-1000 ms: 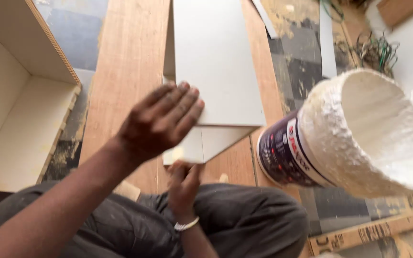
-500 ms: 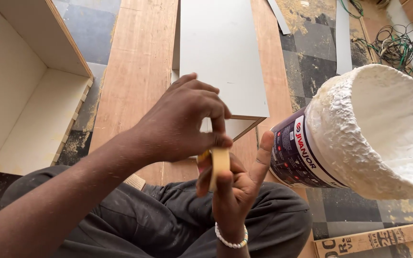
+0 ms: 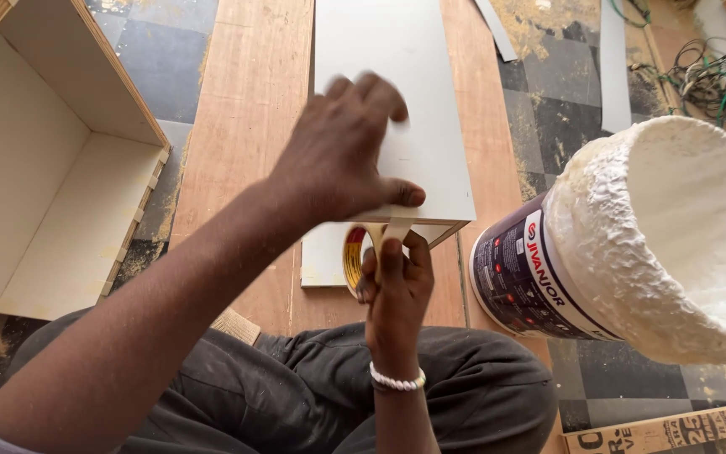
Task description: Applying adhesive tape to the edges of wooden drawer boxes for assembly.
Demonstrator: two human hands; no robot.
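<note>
A: Where is the roll of beige masking tape (image 3: 356,256), and why is it held so?

B: Just below the near edge of the flat white laminated board (image 3: 392,109); the right hand (image 3: 397,290) is curled around the roll to steady it, wrist upward.

A: And the left hand (image 3: 338,160)?

B: Over that board's near edge, thumb and forefinger pinched on the tape's loose end (image 3: 395,225); probably so the strip comes off taut, though blur hides the fingertips.

A: What else sits around the board?

B: Right of it, a dark plastic bucket caked with white paste (image 3: 615,252); left of it, an open white plywood box (image 3: 60,160); under it, a brown wooden sheet (image 3: 241,134).
</note>
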